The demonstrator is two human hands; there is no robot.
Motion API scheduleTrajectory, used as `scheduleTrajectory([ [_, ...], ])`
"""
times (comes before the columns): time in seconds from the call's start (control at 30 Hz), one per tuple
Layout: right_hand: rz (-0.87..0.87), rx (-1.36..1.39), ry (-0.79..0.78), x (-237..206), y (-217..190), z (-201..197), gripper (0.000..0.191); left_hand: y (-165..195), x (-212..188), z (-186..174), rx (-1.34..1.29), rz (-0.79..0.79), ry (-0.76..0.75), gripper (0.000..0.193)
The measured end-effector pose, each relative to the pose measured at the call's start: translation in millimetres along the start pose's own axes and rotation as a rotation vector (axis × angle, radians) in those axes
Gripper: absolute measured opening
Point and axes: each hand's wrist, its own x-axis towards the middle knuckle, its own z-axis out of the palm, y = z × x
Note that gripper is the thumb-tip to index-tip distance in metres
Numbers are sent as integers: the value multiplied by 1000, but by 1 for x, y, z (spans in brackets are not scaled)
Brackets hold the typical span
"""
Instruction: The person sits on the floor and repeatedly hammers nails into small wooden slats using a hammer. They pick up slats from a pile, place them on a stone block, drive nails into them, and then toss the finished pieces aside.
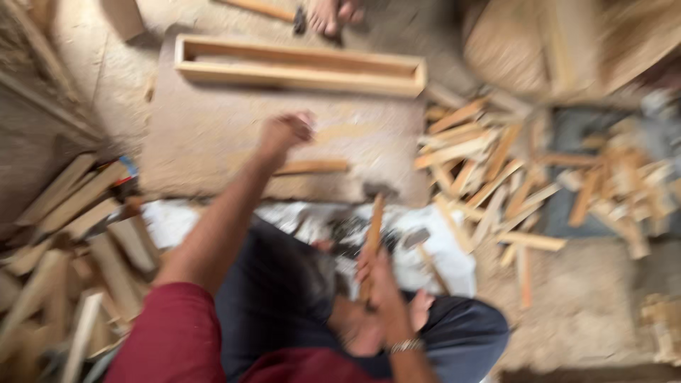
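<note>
My right hand (379,280) grips a hammer (374,223); my left hand (285,132), fisted, hovers over a wood strip (312,167) on the board (206,142).

A flat, pale brown, sawdust-dusted work board (213,142) lay on the dusty ground (582,312). On the board rested a long, open rectangular wooden frame (298,67) and a thin wooden strip (312,167). Loose heaps of short wooden offcuts (496,177) lay on the ground beside it.
</note>
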Motion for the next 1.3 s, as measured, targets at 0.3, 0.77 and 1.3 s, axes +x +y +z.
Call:
scheduleTrajectory([
  [0.3,-9,64,-88,20,30,-13,32,145,9,138,-383,159,-88,25],
  [0.77,22,84,-70,-1,22,-3,34,-67,-58,61,1103,91,2,15],
  [1.3,48,164,-84,-8,25,-4,36,-81,-52,67,1176,110,17,16],
])
